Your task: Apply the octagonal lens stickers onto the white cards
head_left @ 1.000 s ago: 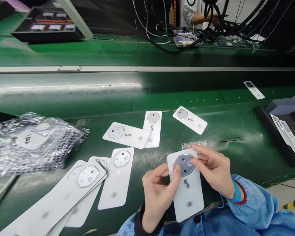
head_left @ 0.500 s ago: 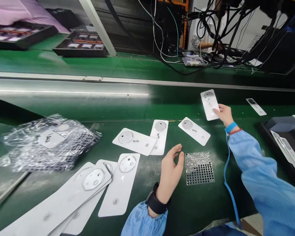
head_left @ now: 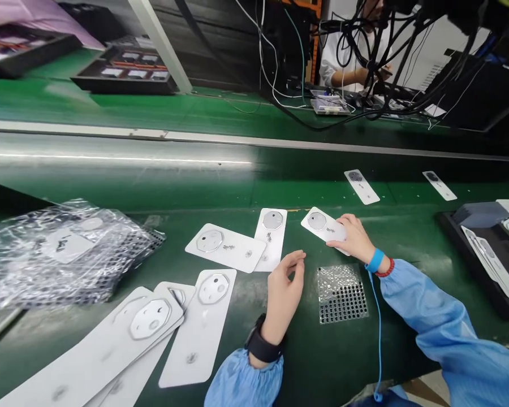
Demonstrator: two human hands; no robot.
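Observation:
My right hand (head_left: 353, 238) grips the right end of a white phone back panel (head_left: 318, 221) with a silver camera ring and dark print, low over the bench. My left hand (head_left: 285, 291) hovers empty, thumb apart from its loosely curled fingers. Between the two lies a clear sheet of small black round pieces (head_left: 343, 294). Left of my left hand, a panel (head_left: 237, 249) overlaps an upright panel (head_left: 274, 232). Nearer me are another panel (head_left: 199, 333) and a fanned stack of panels (head_left: 97, 350). Farther back, a single panel (head_left: 362, 187) lies on the green belt.
A clear plastic bag (head_left: 68, 249) with dotted sheets lies at left. One panel (head_left: 439, 185) rests far right, beyond a black tray (head_left: 453, 226) holding panels. Black trays (head_left: 123, 85) and tangled cables (head_left: 373, 56) are at the back, where a person (head_left: 348, 68) sits.
My right hand has let go of the panel it held, now lying on the belt, and has come nearer to take hold of another panel. My left hand has barely moved.

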